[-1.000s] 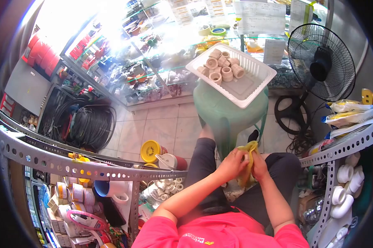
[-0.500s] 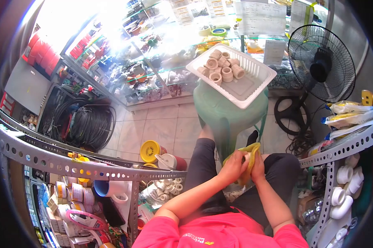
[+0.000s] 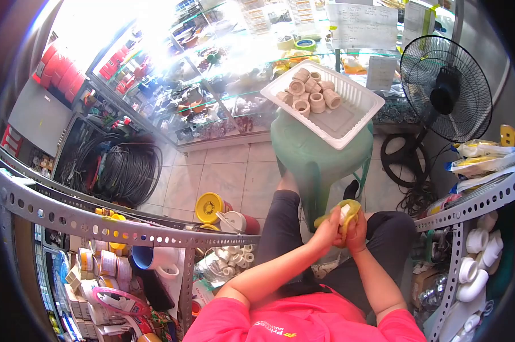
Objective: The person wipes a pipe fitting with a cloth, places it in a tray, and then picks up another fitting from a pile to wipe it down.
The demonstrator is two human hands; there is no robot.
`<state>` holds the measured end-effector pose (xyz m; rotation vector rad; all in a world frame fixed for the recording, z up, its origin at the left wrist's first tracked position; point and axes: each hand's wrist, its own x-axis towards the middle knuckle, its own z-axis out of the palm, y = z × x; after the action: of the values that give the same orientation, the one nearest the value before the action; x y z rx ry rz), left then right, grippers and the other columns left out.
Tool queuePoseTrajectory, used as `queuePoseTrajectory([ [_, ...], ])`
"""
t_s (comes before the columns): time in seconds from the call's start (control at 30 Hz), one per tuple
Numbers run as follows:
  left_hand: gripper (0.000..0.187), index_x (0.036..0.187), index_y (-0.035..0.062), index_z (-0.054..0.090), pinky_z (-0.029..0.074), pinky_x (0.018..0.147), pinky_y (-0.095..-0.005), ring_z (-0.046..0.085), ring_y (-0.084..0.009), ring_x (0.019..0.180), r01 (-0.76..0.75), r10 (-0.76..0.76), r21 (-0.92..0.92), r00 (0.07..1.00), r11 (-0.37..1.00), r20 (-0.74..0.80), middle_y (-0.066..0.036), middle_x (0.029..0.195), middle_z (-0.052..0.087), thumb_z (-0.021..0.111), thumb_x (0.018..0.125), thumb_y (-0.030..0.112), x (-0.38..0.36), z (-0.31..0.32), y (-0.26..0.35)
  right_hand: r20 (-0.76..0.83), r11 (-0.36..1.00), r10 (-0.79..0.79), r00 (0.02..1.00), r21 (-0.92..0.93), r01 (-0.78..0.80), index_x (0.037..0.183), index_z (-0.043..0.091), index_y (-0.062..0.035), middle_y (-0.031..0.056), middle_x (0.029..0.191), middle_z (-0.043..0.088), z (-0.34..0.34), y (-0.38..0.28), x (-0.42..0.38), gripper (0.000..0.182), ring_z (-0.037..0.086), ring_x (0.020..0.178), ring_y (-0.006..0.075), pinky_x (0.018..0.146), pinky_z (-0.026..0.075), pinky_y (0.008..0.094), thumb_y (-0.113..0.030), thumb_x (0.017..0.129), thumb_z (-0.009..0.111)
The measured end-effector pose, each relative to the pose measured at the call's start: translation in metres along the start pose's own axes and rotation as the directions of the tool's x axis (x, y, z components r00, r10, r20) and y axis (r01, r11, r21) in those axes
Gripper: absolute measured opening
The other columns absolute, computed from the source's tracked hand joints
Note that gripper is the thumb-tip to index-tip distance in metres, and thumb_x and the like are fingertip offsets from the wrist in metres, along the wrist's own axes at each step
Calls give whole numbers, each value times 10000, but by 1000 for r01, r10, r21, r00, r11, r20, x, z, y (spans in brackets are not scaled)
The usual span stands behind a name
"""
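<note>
So both hands, left hand [image 3: 327, 232] and right hand [image 3: 357, 232], hold a white fitting [image 3: 344, 212] wrapped in yellow cloth [image 3: 348, 219], mid-wipe; next I'd guess it joins the white tray [image 3: 357, 105].

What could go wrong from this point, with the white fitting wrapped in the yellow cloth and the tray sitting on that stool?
1. The white tray sits askew on the green stool with corners past the seat; a knee bump might tip it and spill the fittings.
2. The left hand and right hand rub a white fitting inside a yellow cloth over the lap; it could slip out and fall to the floor.
3. The fan cable lies coiled by the feet, a possible snag.
</note>
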<state>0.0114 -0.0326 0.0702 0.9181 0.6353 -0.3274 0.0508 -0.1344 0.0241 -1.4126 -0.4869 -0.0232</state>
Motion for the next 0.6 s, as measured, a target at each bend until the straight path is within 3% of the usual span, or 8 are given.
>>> queuePoseTrajectory([
  [0.1,389,910,116,484,241,392,-196,310,-65,456,9,-8,-52,1000,999,4,17,654,419,372,921,488,-1,8,-5,-33,943,261,965,222,-248,1041,508,-30,13,810,558,-5,1,-6,503,509,581,63,509,405,192,-503,886,431],
  [0.13,381,913,116,479,234,392,-197,297,-64,455,21,-19,-94,1000,995,22,16,656,418,366,926,479,-1,9,-7,-101,957,205,974,231,-178,981,525,-44,-18,714,544,0,-3,-5,467,439,473,15,415,331,159,-489,902,409],
  [0.23,357,925,117,465,226,404,-197,282,-65,461,41,-31,-147,997,988,70,9,666,421,349,939,454,-1,9,-7,-46,863,380,924,376,-337,967,526,-48,-18,693,542,-8,11,-9,420,457,487,33,436,366,177,-450,917,412],
  [0.33,354,942,116,457,233,426,-195,293,-62,488,115,-73,-169,970,979,232,6,693,430,322,949,444,7,-4,-7,-81,838,497,864,302,-454,962,532,-53,15,682,563,-17,21,-4,389,498,477,91,428,401,216,-418,921,405],
  [0.37,357,948,116,455,236,435,-194,299,-60,500,148,-89,-174,948,974,305,6,704,434,311,951,442,10,-9,-7,46,740,535,843,455,-495,944,540,-53,30,700,573,-20,23,-3,399,522,518,121,458,419,247,-420,921,387],
  [0.43,335,1027,87,456,311,476,-202,380,-67,576,-19,13,36,986,999,164,-13,778,471,344,955,395,-2,-4,6,305,459,526,794,684,-567,908,556,-53,61,736,593,-23,16,3,425,569,600,180,518,456,309,-424,922,350],
  [0.53,324,1163,51,421,414,587,-225,483,-98,740,-385,347,327,922,863,171,-49,918,509,418,947,293,-6,-8,14,329,320,543,773,770,-552,1050,529,-40,78,925,602,-14,-7,12,423,593,779,192,650,484,309,-402,919,353],
  [0.6,397,1264,31,384,461,759,-261,534,-157,930,-545,512,464,833,698,209,-96,1076,519,515,907,146,-2,-18,15,251,400,555,793,756,-519,1130,491,-46,72,1026,572,-13,-2,10,395,569,894,183,750,468,304,-363,913,399],
])
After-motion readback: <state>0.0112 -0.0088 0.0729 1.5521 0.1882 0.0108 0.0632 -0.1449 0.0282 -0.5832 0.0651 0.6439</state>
